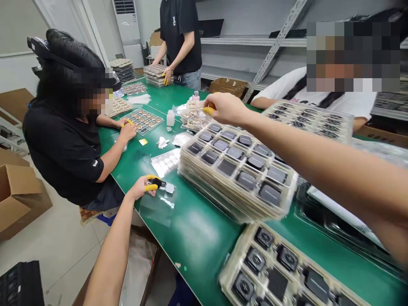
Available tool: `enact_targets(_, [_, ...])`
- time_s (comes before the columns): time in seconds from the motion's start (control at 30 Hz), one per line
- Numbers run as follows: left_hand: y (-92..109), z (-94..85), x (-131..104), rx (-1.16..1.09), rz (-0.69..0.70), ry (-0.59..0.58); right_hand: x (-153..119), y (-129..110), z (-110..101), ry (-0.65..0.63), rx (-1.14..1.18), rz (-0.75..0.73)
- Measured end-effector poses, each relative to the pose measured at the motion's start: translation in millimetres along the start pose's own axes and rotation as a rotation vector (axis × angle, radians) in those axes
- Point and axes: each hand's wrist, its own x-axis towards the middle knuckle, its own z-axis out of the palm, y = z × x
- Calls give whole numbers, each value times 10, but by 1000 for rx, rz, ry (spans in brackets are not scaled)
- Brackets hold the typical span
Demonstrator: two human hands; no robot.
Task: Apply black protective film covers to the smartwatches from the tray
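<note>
My left hand point(140, 188), with yellow finger cots, is closed in a pinch on a small black part point(156, 182) near the table edge. A pale square piece point(170, 188) sits just beyond the black part, and a clear plastic bag point(156, 210) hangs or lies below it. My right hand point(223, 106) reaches over the far end of a tall stack of clear trays point(210, 187) with dark square parts in the top one. Its fingers are pinched together; whatever is between them is too small to make out.
More trays with black square devices point(255, 259) stand at the front right. A white sheet of pads point(165, 161), a small bottle point(170, 118) and tissue point(162, 142) lie on the green table point(197, 238). Co-workers sit left and right; another stands behind. A cardboard box point(22, 191) is left.
</note>
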Motion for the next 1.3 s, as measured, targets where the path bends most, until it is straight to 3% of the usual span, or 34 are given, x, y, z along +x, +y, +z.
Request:
enact_targets(0.1, [-62,-127,85,-23,-6,51,680,-56,308,-64,-25,1])
enact_targets(0.27, [-202,-141,84,-68,-65,61,1647,-151,970,-131,-75,-2])
enact_targets(0.4, [-209,-133,72,-81,-120,28,2214,-210,1447,-166,-141,10])
enact_targets(0.5, [-216,-132,73,-63,-174,0,2482,-198,1721,-177,-183,27])
enact_targets(0.63, [-233,-131,69,-69,-212,-23,2619,-100,2014,-209,-211,63])
enact_targets(0.8, [-223,-133,50,-36,-233,-51,2560,-46,2262,-213,-202,70])
enact_targets(1.3, [-157,-115,55,-39,-209,-78,2531,-126,2444,-200,-161,106])
